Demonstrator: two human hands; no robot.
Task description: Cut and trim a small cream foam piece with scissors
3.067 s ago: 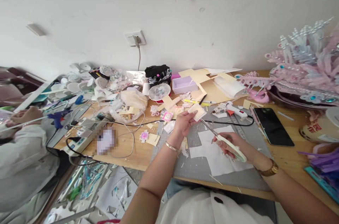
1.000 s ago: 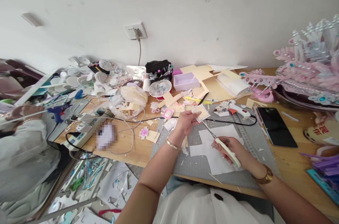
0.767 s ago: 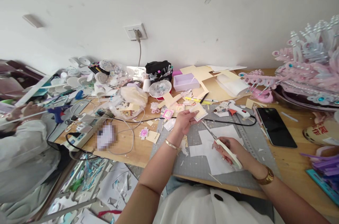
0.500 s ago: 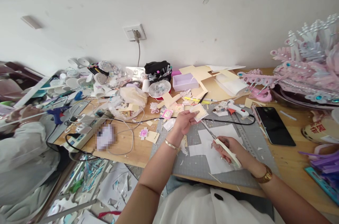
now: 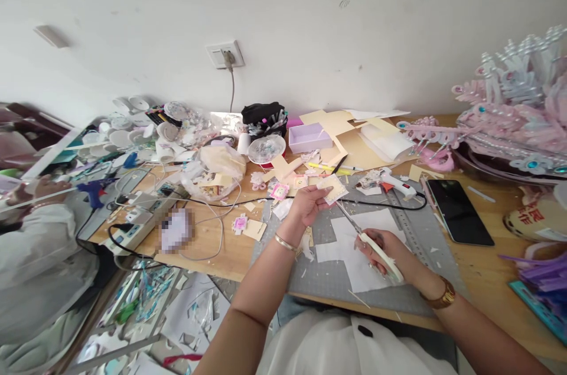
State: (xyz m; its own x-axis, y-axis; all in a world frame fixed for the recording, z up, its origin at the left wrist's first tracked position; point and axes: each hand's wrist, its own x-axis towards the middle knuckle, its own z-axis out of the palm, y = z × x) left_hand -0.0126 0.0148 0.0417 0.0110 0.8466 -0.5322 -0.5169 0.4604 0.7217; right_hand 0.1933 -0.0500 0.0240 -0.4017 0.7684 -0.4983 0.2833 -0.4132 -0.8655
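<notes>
Wooden table bears phone, mat, apparently paper.

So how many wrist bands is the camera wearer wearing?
2: a thin bangle just behind the left hand, which holds the pale card, and a wider gold band just behind the right hand, which holds the scissors. No more show.

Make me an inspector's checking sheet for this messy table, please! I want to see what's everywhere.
Surface: grey mat on a wooden table, scattered with scraps.
Things in use: pale card; scissors, tips by its lower edge; can't tell if touching.
Clutter: white paper, purple box, phone, glue gun.
Hands: left hand pinches the card; right hand grips the scissors.
Cables: black cable crosses the mat; power strip off left.
Surroundings: pale wall with socket; someone's sleeve at left.
Spilled drink: nothing seen.
</notes>
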